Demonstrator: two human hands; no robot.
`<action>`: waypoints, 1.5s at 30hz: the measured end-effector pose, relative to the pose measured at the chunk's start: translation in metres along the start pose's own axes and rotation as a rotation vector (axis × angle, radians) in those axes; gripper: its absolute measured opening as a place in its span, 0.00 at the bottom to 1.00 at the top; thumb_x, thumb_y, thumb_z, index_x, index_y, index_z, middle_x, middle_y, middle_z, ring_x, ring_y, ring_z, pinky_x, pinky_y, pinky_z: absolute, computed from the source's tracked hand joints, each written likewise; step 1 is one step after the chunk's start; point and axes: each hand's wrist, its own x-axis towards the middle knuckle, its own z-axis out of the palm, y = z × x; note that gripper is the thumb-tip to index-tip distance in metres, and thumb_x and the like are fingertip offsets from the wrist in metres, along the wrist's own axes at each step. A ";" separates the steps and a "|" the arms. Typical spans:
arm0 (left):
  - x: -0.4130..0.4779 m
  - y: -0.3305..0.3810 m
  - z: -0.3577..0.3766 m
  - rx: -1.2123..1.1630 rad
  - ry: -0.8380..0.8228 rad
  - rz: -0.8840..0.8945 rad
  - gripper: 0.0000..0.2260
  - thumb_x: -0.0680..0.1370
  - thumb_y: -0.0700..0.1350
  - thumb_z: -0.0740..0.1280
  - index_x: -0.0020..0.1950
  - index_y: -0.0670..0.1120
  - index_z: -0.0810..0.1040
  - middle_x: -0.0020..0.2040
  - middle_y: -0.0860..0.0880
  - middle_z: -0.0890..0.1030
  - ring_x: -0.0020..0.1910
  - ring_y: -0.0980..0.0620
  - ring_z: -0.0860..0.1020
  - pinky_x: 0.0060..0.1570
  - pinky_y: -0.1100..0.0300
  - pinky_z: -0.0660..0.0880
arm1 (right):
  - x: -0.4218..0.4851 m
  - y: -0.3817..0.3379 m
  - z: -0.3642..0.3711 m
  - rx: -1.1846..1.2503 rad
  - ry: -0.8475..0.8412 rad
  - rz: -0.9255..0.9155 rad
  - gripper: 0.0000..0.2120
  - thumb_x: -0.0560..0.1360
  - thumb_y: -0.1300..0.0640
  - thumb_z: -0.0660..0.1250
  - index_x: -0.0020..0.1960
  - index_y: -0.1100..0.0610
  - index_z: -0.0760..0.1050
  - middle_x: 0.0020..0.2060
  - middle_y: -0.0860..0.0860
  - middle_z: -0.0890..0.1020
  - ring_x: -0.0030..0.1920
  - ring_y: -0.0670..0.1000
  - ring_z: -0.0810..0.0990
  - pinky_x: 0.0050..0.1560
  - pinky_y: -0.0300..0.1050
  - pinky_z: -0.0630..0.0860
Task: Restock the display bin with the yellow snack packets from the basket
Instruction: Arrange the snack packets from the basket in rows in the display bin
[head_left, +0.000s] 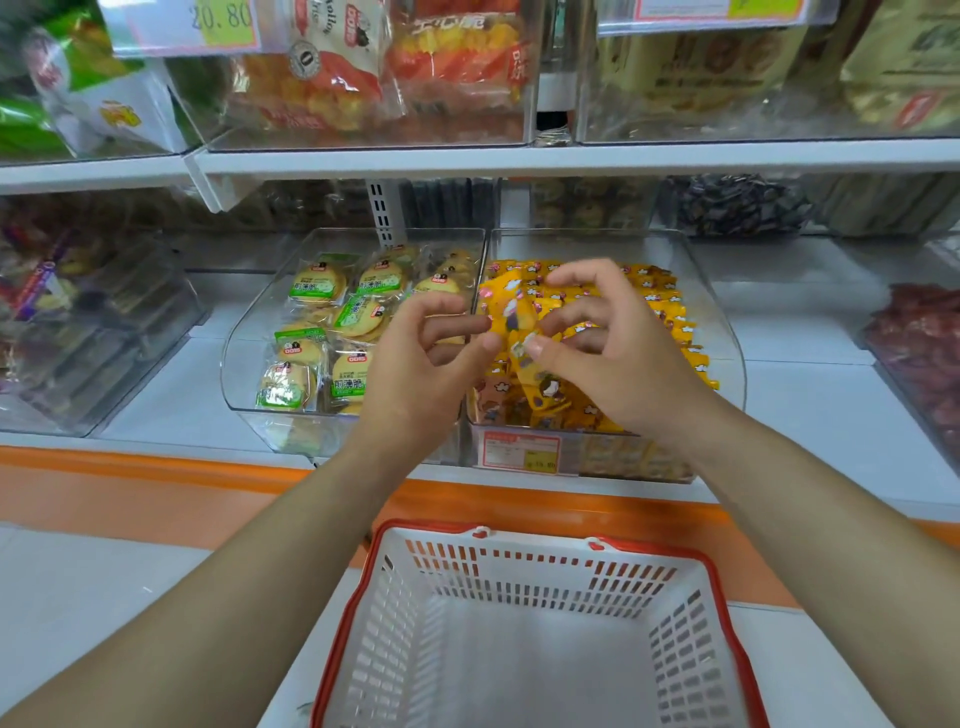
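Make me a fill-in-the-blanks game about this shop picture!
1. The white basket has a ____ rim.
2. The left hand and right hand hold snack packets coloured ____.
3. The biscuit packets in the left-side bin have ____ labels.
Missing words: red; yellow; green.

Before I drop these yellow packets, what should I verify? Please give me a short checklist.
1. Grip: left hand and right hand both pinch the yellow packets: ok.
2. Held packets are above the display bin, not the neighbouring green-packet bin: ok.
3. Room left in the display bin: cannot tell.
4. No packets remain in the visible part of the basket: ok.
5. The price label matches the packets: cannot tell, blurred.
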 end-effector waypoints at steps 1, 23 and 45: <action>0.002 -0.006 -0.003 0.199 -0.018 0.050 0.16 0.75 0.47 0.75 0.61 0.52 0.76 0.56 0.56 0.84 0.51 0.56 0.83 0.45 0.61 0.81 | 0.000 0.000 -0.001 0.011 0.032 -0.008 0.24 0.75 0.55 0.74 0.66 0.44 0.69 0.45 0.47 0.82 0.41 0.48 0.85 0.42 0.43 0.82; 0.004 -0.028 -0.015 0.737 -0.189 0.258 0.15 0.74 0.44 0.77 0.59 0.51 0.80 0.50 0.57 0.83 0.46 0.52 0.80 0.44 0.50 0.79 | -0.005 0.025 0.027 -0.856 -0.110 -0.169 0.20 0.75 0.48 0.70 0.64 0.44 0.67 0.49 0.45 0.80 0.52 0.53 0.77 0.41 0.49 0.76; -0.019 -0.010 0.035 0.911 -0.243 0.501 0.13 0.78 0.45 0.72 0.63 0.49 0.84 0.59 0.50 0.85 0.58 0.45 0.81 0.49 0.48 0.82 | -0.060 0.045 -0.048 -0.756 -0.063 0.012 0.25 0.77 0.46 0.66 0.73 0.46 0.68 0.69 0.45 0.73 0.68 0.48 0.71 0.62 0.41 0.67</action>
